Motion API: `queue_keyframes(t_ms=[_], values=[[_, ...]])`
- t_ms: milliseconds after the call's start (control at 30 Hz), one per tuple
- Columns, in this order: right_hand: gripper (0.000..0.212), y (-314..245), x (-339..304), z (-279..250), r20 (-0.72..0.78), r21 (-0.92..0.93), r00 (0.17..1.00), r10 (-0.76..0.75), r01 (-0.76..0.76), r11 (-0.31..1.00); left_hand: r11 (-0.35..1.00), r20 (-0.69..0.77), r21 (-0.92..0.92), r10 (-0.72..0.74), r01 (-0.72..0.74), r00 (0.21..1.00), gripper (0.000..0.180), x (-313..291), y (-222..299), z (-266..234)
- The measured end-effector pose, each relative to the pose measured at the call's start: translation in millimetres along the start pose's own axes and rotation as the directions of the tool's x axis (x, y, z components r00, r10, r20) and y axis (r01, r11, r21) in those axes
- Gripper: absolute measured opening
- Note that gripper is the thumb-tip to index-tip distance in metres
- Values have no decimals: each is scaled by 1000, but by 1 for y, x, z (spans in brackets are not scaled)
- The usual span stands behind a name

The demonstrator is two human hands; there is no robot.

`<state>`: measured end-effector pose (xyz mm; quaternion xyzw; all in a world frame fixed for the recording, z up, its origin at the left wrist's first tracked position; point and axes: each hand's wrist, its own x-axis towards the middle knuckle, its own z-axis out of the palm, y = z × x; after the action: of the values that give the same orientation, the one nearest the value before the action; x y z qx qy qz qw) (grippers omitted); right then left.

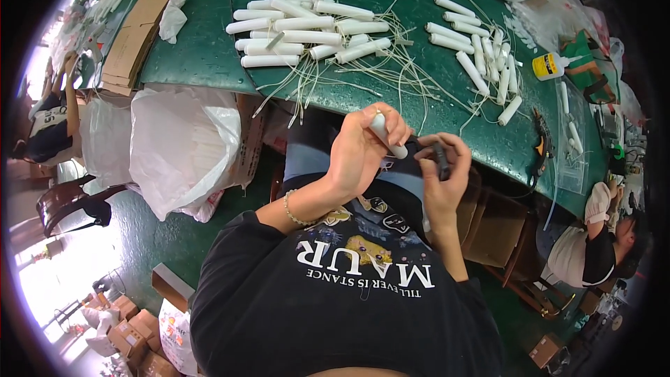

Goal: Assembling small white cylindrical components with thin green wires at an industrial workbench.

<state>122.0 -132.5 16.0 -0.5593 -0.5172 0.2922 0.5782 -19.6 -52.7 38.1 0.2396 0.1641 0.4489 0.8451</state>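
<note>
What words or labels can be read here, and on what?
I won't copy wording, only place it:
Black shirt: large white lettering, upside down.
Yellow-labelled bottle at right: print too small to read.
Far-left person's shirt: a few letters, blurred.
White bag, lower left: coloured print, unreadable.

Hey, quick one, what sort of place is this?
Probably a small assembly workshop. A long green worktable bears a heap of white cylindrical tubes with thin pale wires, a yellow-and-white plastic bottle stands on it, and brown cardboard boxes are piled on the floor.
</note>
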Motion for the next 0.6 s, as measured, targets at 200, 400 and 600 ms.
queue_keyframes(t_ms=[200, 400, 600], values=[[25, 0, -15, -15, -10, 96, 980, 197, -195, 976, 998, 9, -69, 13, -13, 1000, 31, 3, 3, -7], [14, 8, -33, -19, 69, 19, 932, 356, -358, 934, 999, 3, -32, 11, -11, 1000, 30, 3, 1, -10], [17, 11, -39, -20, 93, 3, 923, 373, -375, 927, 999, 0, -23, 30, -30, 1000, 31, 3, 1, -10]])
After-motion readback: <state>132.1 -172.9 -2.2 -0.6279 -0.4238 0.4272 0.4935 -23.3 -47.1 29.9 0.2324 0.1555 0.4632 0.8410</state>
